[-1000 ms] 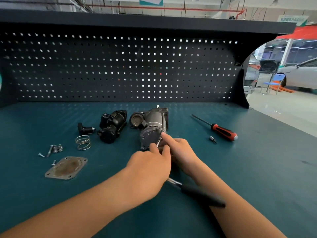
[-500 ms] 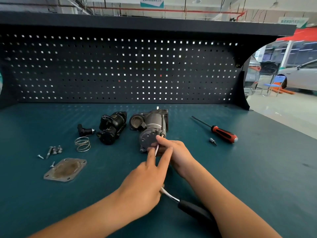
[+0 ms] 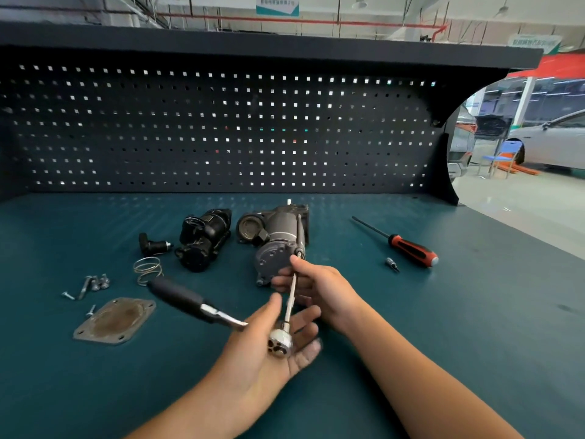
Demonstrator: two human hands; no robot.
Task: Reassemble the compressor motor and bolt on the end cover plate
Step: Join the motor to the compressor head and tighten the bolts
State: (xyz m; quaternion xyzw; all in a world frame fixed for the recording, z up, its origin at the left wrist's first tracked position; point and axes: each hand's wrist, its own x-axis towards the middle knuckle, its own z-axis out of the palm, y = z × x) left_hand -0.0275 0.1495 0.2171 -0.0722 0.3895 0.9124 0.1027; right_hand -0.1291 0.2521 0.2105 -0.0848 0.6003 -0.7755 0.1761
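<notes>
The grey compressor motor (image 3: 278,245) lies on the green bench, a long bolt running along its right side. A ratchet wrench (image 3: 280,343) with a thin extension bar (image 3: 289,308) is set on the bolt's near end. Its black handle (image 3: 177,296) points left. My right hand (image 3: 323,289) pinches the extension bar just below the motor. My left hand (image 3: 253,353) lies palm up under the ratchet head, fingers straight and blurred. The end cover plate (image 3: 115,321) lies flat at the left, with loose bolts (image 3: 91,285) beside it.
A black motor part (image 3: 202,242), a black plug (image 3: 152,245) and a wire spring (image 3: 147,269) lie left of the compressor. A red-handled screwdriver (image 3: 411,250) and a small bit (image 3: 391,264) lie to the right. A pegboard wall closes the back.
The ratchet handle swung from the lower right round to the left. My left hand turned palm up under the ratchet head. My right hand stayed on the extension bar.
</notes>
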